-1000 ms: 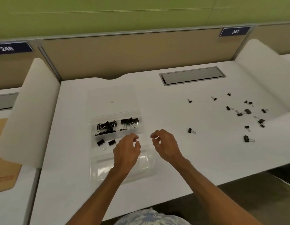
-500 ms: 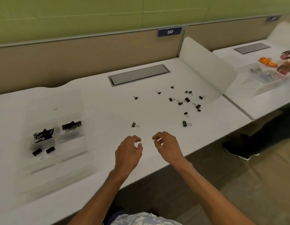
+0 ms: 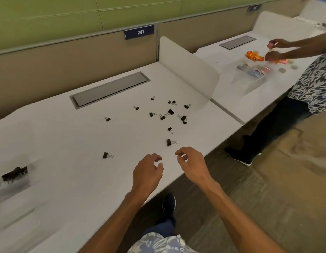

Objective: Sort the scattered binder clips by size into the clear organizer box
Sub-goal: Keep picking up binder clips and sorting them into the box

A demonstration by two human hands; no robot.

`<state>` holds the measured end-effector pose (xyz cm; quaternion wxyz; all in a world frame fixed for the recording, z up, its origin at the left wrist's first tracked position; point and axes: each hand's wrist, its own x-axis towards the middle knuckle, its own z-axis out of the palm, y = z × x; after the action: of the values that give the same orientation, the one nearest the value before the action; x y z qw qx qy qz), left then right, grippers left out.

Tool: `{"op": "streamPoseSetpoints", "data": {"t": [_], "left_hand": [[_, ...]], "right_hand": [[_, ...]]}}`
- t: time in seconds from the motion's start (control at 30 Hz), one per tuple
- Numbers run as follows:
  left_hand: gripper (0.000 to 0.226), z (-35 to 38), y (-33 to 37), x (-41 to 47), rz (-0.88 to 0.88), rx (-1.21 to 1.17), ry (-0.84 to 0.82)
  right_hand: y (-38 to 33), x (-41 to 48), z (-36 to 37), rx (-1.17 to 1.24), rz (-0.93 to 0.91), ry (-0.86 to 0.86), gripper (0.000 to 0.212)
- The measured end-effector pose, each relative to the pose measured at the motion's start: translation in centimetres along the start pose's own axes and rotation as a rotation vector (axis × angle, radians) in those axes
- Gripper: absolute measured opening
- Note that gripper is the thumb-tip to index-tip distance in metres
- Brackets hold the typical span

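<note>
Head view. Both hands hover over the near part of the desk (image 3: 67, 139), close together. The left hand (image 3: 147, 170) and right hand (image 3: 193, 163) have loosely curled fingers and hold nothing. In my judgement the step in hand is the reach for another clip.

The closest one, a larger clip (image 3: 171, 142), lies just ahead of the right fingertips and apart from them, with its wire handles pointing right. A second clip (image 3: 106, 155) lies ahead and to the left of the left hand. The loose cluster (image 3: 169, 113) of mixed sizes sits farther ahead of both hands.

The box (image 3: 16, 186) is far to the left of the left hand, at the frame edge. It is blurred and shows a dark heap of clips inside, but its compartments cannot be made out.

The next move probably calls for a short forward reach, a pinch on the near clip's body, and then a long carry leftward.

The desk's front edge runs close under the right wrist, so a nudged clip could slide off. The divider (image 3: 186, 70) stands beyond the cluster to the right. Bare desk lies between the hands and the box.
</note>
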<state>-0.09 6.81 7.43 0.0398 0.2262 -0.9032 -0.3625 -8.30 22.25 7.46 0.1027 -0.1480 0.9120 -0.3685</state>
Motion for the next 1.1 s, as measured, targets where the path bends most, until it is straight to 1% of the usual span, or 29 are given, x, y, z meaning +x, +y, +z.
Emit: {"op": "streamPoseSetpoints", "data": {"t": [0.1,0.3,0.37,0.47,0.6,0.67,0.73,0.8,0.87,1.0,1.1], "left_hand": [[0.028,2.0,1.6,2.8,0.016,0.006,-0.022],[0.032,5.8,3.4,8.8,-0.002,0.008,-0.044],[0.034,6.8,3.8,10.3,-0.022,0.011,-0.056],[0.043,8.2,3.9,12.6,-0.058,0.023,-0.089],[0.051,9.7,3.3,14.7,-0.07,0.144,-0.131],[0.05,10.3,2.8,15.2,-0.08,0.187,-0.153],[0.042,10.6,2.4,15.5,-0.103,0.187,-0.158],[0.033,10.9,2.2,15.9,-0.121,0.185,-0.149],[0.028,11.2,2.3,16.0,-0.14,0.164,-0.127],[0.032,11.5,3.2,16.2,-0.207,0.083,-0.018],[0.034,11.7,4.7,16.8,-0.264,0.021,0.061]], "right_hand": [[1.6,2.5,-1.2,0.003,0.019,0.016,0.016],[4.6,8.6,-3.9,-0.006,0.022,-0.007,0.015],[5.4,10.6,-4.6,-0.019,0.022,-0.033,0.015],[6.7,13.2,-5.2,-0.042,0.03,-0.088,0.015],[8.2,15.7,-5.3,-0.019,0.026,-0.16,0.015],[8.8,16.7,-5.2,-0.012,0.014,-0.183,0.014],[9.2,17.6,-5.2,-0.008,0.004,-0.211,0.014],[9.5,18.6,-5.2,-0.006,-0.012,-0.237,0.014],[9.9,19.7,-5.4,-0.002,-0.029,-0.269,0.015],[10.6,22.6,-5.7,-0.022,-0.079,-0.315,0.014],[11.0,25.2,-5.7,-0.05,-0.088,-0.282,0.014]]}}
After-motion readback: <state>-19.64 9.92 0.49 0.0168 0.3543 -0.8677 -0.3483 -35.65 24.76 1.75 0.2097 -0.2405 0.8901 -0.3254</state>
